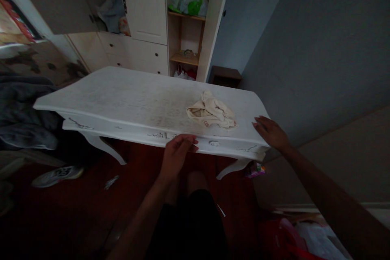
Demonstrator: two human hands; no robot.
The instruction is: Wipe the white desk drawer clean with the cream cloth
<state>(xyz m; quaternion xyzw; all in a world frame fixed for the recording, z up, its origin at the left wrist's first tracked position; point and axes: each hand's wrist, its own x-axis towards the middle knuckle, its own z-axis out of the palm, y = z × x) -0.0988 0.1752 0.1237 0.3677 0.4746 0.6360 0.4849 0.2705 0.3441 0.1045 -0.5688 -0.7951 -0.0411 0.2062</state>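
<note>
A crumpled cream cloth (213, 110) with small reddish marks lies on the right half of the white table (122, 93), whose top has grey smudges left of the cloth. Just in front of the table's front edge is my left hand (178, 152), its fingers bent and apart, with nothing visible in them. My right hand (271, 132) is at the table's right end, fingers spread and pointing toward the cloth, holding nothing. Neither hand touches the cloth.
Behind the table stands a white wardrobe (149, 16) with an open compartment holding bags. Dark grey fabric (27, 109) is piled at the left. A shoe (57, 176) lies on the red floor. Red and white bags (283, 235) sit at the lower right, near the wall.
</note>
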